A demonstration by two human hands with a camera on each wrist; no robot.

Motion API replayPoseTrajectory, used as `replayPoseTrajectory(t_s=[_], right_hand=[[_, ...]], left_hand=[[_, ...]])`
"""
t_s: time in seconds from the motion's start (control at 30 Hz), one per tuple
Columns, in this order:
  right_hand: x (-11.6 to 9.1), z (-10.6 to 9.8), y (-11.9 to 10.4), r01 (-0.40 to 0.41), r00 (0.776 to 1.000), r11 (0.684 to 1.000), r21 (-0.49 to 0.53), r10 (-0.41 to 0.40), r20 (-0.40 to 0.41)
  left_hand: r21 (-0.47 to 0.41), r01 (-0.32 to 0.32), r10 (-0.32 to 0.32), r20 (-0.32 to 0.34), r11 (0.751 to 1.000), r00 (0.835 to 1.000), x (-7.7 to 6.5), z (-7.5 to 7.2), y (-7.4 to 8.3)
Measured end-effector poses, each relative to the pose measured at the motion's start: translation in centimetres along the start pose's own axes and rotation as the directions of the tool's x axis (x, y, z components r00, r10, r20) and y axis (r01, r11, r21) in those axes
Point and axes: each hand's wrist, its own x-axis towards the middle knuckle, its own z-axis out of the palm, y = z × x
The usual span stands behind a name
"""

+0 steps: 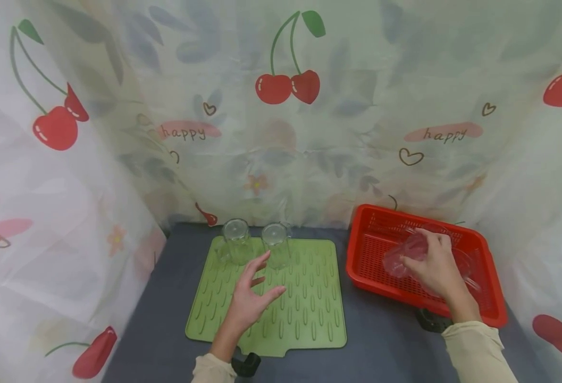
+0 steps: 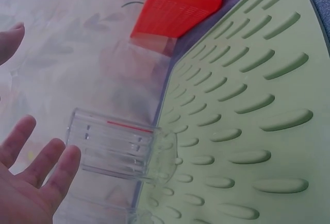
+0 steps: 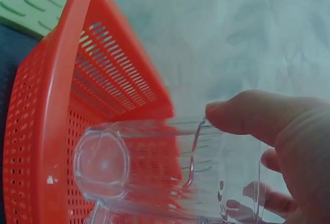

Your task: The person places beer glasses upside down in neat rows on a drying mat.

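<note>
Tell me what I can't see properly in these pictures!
Head view: part of the held glass, covered by the right hand.
Left wrist view: part of the red basket, cut off by the top edge; the lower glass, by the bottom.
Right wrist view: part of that hand, cut off by the right edge.

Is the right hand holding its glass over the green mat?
No, in the head view the right hand holds the glass at the red basket, to the right of the green mat.

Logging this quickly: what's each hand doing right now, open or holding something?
Left hand: open, holding nothing.
Right hand: holding a glass.
</note>
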Motion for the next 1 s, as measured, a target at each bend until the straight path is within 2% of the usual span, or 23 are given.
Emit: replayPoseTrajectory(t_s=[0.27, 0.43, 0.6, 0.73, 1.0], right_hand=[[-0.4, -0.6, -1.1, 0.043, 0.997, 0.997, 0.061, -0.039, -0.066], [-0.7, -0.9, -1.5, 0.018, 0.999, 0.987, 0.158, -0.010, -0.051], [-0.9, -0.9, -1.8, -0.065, 0.998, 0.950, 0.304, 0.063, 0.016], [-0.9, -0.6, -2.1, -0.090, 0.996, 0.909, 0.408, 0.081, 0.039], [-1.0, -0.5, -2.6, -0.083, 0.997, 0.887, 0.454, 0.070, 0.045]], left_hand=[[-0.022, -0.017, 0.017, 0.003, 1.000, 1.000, 0.0, -0.1, 0.1], [-0.027, -0.012, 0.012, 0.006, 1.000, 1.000, -0.1, -0.2, 0.3], [-0.029, -0.005, 0.005, 0.003, 1.000, 1.000, -0.1, -0.3, 0.6], [-0.023, -0.004, 0.004, 0.002, 1.000, 1.000, 0.0, -0.4, 0.5], [-0.031, -0.027, 0.026, -0.005, 0.999, 1.000, -0.1, -0.5, 0.4]])
